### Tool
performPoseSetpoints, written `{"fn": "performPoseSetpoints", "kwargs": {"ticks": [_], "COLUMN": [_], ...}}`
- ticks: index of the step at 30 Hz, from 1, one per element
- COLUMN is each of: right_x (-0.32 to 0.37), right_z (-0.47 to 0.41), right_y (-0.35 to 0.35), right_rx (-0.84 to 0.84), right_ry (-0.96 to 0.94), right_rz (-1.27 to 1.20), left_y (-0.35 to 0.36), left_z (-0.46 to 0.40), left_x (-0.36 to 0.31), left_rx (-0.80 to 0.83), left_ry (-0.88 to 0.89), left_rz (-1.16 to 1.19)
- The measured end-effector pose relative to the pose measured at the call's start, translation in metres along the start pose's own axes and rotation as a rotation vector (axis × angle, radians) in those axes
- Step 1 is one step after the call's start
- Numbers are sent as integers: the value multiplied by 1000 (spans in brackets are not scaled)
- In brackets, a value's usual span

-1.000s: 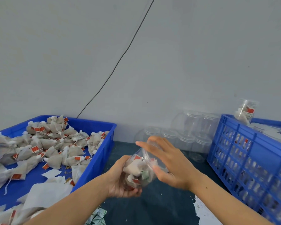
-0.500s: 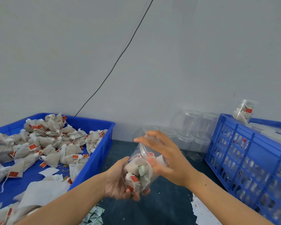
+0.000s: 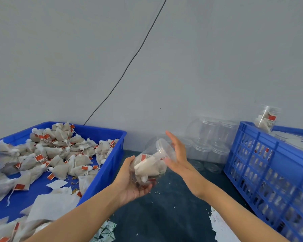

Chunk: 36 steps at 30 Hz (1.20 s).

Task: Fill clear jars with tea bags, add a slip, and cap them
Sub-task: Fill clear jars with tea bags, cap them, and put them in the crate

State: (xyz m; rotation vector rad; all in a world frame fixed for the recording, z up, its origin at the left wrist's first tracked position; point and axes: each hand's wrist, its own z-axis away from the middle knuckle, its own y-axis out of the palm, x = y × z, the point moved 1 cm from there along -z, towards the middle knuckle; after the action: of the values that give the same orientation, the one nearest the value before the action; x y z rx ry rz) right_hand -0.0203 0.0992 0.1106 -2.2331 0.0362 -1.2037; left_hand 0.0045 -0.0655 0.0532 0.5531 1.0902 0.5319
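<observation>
Jar tilted in the left hand, cap on!
Left hand [image 3: 129, 180] cradles the filled jar [image 3: 150, 167] above the counter [image 3: 164, 215], fingers curled under; right hand [image 3: 177, 155] flat and open against the clear lid [image 3: 163, 149], gripping nothing.

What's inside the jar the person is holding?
The jar in the left hand is packed with pale tea bags with little red tags. A clear lid covers its mouth. The bottom part is hidden by the fingers, so a slip cannot be made out.
</observation>
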Motion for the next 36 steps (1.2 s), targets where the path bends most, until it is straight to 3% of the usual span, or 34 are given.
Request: {"fn": "performPoseSetpoints", "kwargs": {"ticks": [2, 5, 8, 10, 12, 15, 18, 20, 22, 27, 30, 36], "right_x": [-3, -5, -2, -4, -2, 0, -4, -4, 0, 2, 6, 27], "right_z": [13, 14, 5, 3, 7, 13, 13, 7, 4, 15, 16, 12], "right_y": [-4, -8, -12, -16, -17, -16, -10, -7, -8, -12, -10, -6], "right_rx": [84, 20, 58, 133, 144, 131, 14, 14, 19, 85, 28, -16], "right_ry": [-59, -38, 271, 388, 257, 57, 118, 217, 166, -144, -132, -91], "right_rz": [-24, 78, 209, 137, 0, 40, 154, 98, 96, 537, 680, 756], "left_y": [0, -1, -2, -1, 0, 1, 2, 2, 2, 2, 4, 11], "left_z": [1, 0, -3, -2, -1, 0, 0, 0, 0, 4, 4, 5], "left_x": [0, 4, 4, 3, 3, 4, 6, 7, 5, 3, 8, 6], "left_rx": [15, -3, -67, -76, -48, -23, -45, -70, -65, 14, 12, -3], "left_ry": [-37, -41, 14, 14, -1, -12, -20, -24, -36, -113, -113, 85], "left_rz": [42, 22, -81, -100, -94, -88, -106, -118, -97, -64, -64, -92]}}
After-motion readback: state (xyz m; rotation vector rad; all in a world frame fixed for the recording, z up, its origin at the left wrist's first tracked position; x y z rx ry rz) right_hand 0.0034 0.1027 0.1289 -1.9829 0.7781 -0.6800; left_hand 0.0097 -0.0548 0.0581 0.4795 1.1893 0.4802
